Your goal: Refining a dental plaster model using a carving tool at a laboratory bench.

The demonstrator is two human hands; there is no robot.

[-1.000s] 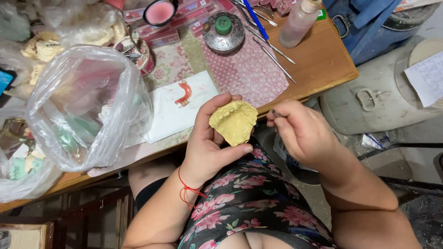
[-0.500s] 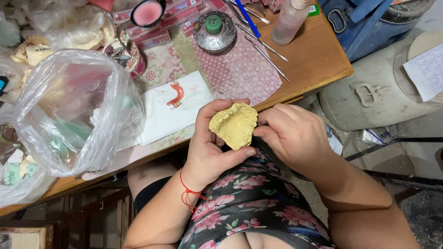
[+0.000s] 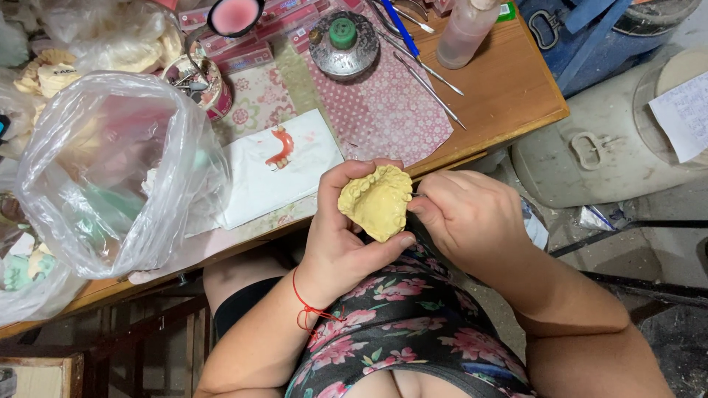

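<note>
At the bottom of the frame lies the person's lap in a floral dress, with a red thread round the left wrist. Just above it, at the centre, the left hand is clamped round a yellow cast of teeth, thumb under its lower tip and fingers curled over its top edge. The cast is held in the air over the lap, just clear of the near edge of the surface. The right hand is closed in a loose fist, touching the cast's right side; whether it pinches anything I cannot tell, as its fingers hide the spot.

The surface's edge runs aslant from lower left to the right corner in the upper right of the frame. Past the edge, left of centre, a white sheet bears a small red denture. To its left a clear plastic bag bulges to the edge and fills the left side; little room is left there. Between sheet and corner a pink patterned cloth lies bare, the most open patch near the hands.

Farther, at the top, stand a round metal dish with a green knob, thin metal tools, a blue pen and a pink bottle. Right of the surface, at floor level, sits a white tub.
</note>
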